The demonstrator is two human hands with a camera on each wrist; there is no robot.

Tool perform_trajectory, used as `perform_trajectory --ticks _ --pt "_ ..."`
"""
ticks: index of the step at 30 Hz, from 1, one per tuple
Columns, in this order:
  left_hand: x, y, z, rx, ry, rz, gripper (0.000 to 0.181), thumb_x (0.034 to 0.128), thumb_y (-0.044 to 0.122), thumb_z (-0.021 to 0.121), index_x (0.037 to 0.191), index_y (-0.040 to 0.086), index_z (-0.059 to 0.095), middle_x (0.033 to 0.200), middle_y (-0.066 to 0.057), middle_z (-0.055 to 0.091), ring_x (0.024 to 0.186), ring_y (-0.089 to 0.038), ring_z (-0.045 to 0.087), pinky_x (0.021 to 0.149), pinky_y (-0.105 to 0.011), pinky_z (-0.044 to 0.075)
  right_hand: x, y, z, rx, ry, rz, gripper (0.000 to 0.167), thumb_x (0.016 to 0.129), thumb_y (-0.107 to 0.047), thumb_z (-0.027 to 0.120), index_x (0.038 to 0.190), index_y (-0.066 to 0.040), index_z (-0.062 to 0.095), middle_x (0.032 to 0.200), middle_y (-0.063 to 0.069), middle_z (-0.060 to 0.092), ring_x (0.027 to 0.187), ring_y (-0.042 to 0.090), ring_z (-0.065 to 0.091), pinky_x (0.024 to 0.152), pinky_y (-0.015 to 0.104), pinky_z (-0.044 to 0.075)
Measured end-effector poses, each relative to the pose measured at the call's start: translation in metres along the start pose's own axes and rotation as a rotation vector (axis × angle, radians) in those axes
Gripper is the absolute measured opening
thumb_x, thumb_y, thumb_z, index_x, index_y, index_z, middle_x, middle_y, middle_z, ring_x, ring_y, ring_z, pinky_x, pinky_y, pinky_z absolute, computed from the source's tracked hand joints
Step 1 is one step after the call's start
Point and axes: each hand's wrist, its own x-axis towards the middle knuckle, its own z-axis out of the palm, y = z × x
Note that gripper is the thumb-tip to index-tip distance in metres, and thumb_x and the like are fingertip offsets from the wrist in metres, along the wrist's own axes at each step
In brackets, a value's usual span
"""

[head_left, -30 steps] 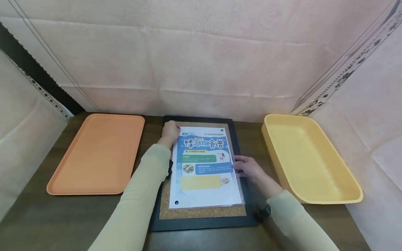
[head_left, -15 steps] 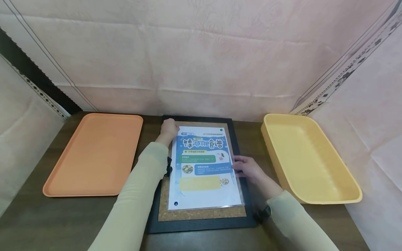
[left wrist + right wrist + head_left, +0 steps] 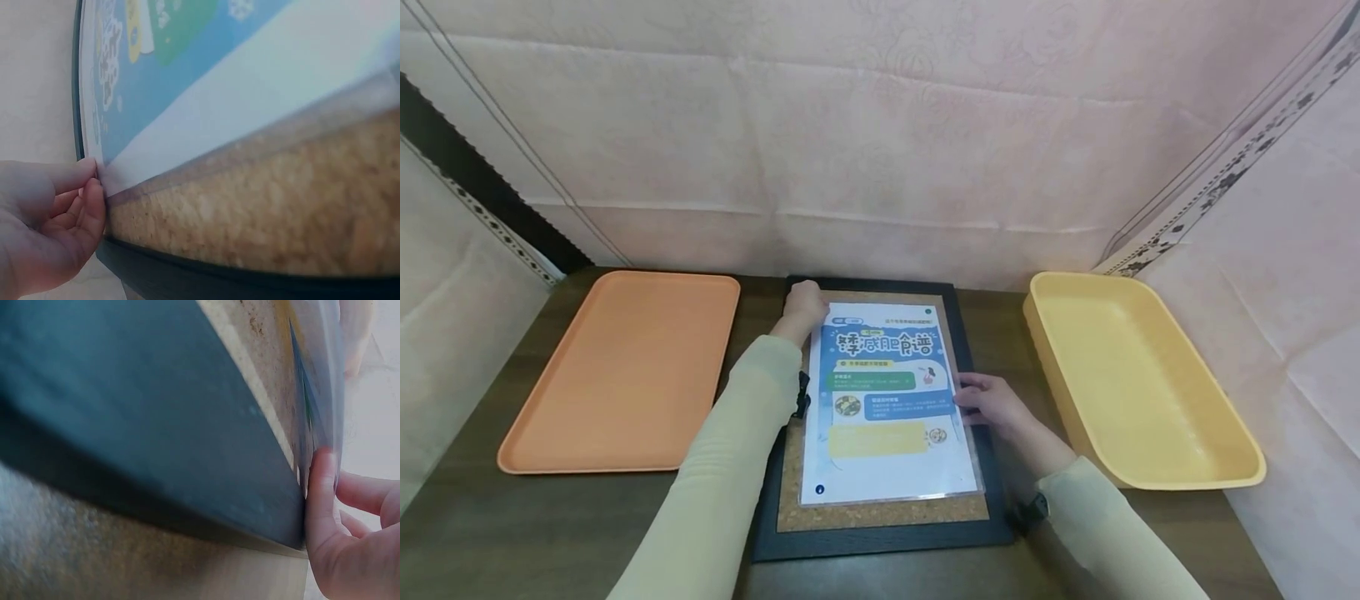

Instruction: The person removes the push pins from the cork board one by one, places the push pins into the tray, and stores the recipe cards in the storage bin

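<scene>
A laminated printed sheet lies on a cork board with a dark frame. At the sheet's top left corner, my left hand brings thumb and forefinger together, pinching the corner in the left wrist view. Whether a pin sits between those fingertips is hidden. My right hand holds the sheet's right edge midway down; in the right wrist view the clear edge passes between thumb and finger. Small round dots that look like pushpins mark the sheet's top right and bottom left.
To the left, a flat orange tray rests on the dark wooden table. A deeper yellow tray stands at the right, close to my right forearm. Pale cloth walls enclose the back and sides.
The head view has shifted very slightly, so the orange tray and board's left side appear a little further left. Both hands keep their places on the sheet.
</scene>
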Motion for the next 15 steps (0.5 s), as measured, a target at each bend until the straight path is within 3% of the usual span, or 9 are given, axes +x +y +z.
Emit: perform_trajectory --ticks 4,8,15 --pt "0.003 -0.004 -0.004 -0.038 -0.012 0.015 0.022 0.0924 0.008 0.052 0.107 -0.002 0.065 0.112 -0.017 0.063 0.101 -0.029 0.060 0.091 -0.040 0.049 -0.001 0.000 0.001 0.000 0.000 0.000 0.047 0.093 -0.018 0.057 0.137 -0.009 0.045 0.114 0.015 0.065 0.093 0.022 0.068 0.080 0.034 0.055" --pt "0.005 -0.007 -0.009 -0.054 -0.026 0.024 0.023 0.0912 0.011 0.054 0.105 -0.002 0.066 0.112 -0.017 0.064 0.097 -0.026 0.059 0.089 -0.037 0.049 -0.001 0.001 0.000 -0.001 0.002 -0.006 0.047 0.093 -0.019 0.057 0.137 -0.009 0.045 0.114 0.015 0.065 0.092 0.022 0.068 0.079 0.033 0.055" --pt "0.005 -0.005 -0.013 -0.120 -0.098 -0.013 0.024 0.0935 0.012 0.052 0.108 -0.003 0.063 0.102 -0.014 0.060 0.088 -0.022 0.054 0.077 -0.031 0.047 -0.001 0.002 0.001 0.001 0.012 -0.010 0.047 0.093 -0.019 0.058 0.137 -0.009 0.046 0.114 0.015 0.065 0.091 0.021 0.069 0.077 0.032 0.056"
